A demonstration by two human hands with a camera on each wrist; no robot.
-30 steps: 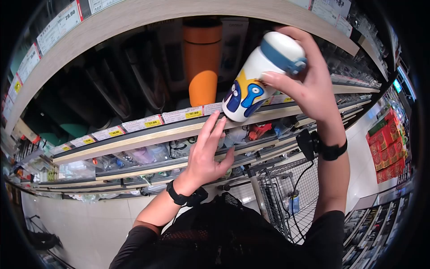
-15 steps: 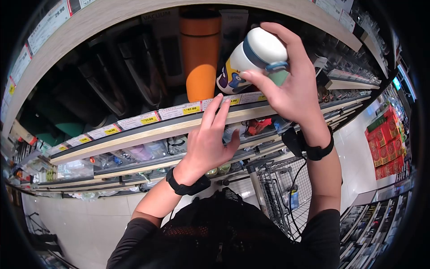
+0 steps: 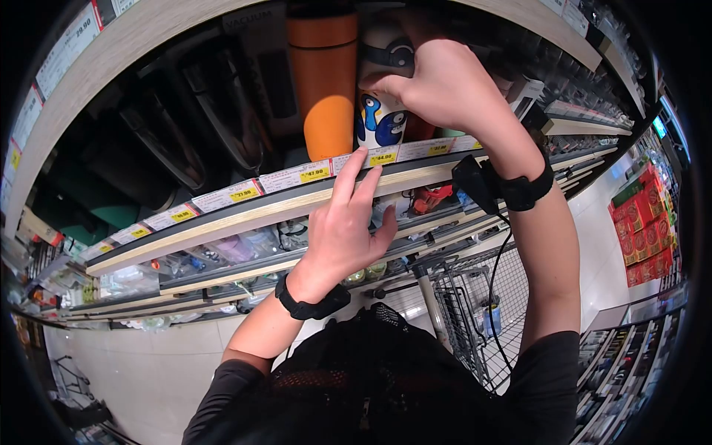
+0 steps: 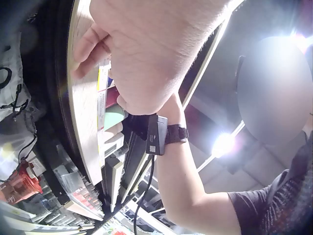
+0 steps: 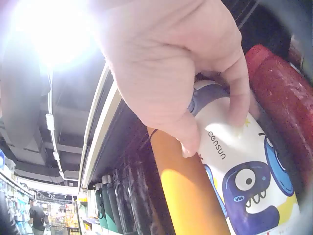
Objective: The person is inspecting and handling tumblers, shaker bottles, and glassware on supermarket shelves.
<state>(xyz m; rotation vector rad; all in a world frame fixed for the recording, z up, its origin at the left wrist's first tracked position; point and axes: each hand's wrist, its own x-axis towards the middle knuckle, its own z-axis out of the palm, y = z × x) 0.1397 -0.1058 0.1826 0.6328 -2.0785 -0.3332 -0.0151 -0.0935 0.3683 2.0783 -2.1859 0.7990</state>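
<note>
A white vacuum bottle (image 3: 383,124) with blue and purple cartoon monsters stands upright at the shelf's front, beside an orange tumbler (image 3: 325,89). My right hand (image 3: 454,83) reaches in and grips its upper part. In the right wrist view, thumb and fingers lie on either side of the bottle (image 5: 244,166) below its blue-grey collar; the hand hides most of the lid. My left hand (image 3: 345,231) has its fingers extended, tips at the price strip (image 3: 382,157) just below the bottle's base. It holds nothing.
A red bottle (image 5: 283,88) stands close on the other side. Dark bottles (image 3: 230,111) line the shelf to the left. An overhanging shelf board (image 3: 148,48) curves above. Below are lower shelves with packaged goods, and a wire shopping cart (image 3: 475,304) stands at lower right.
My right hand has carried the tilted cartoon bottle inward and set it upright on the shelf beside the orange tumbler. The left hand has stayed near the shelf edge.
</note>
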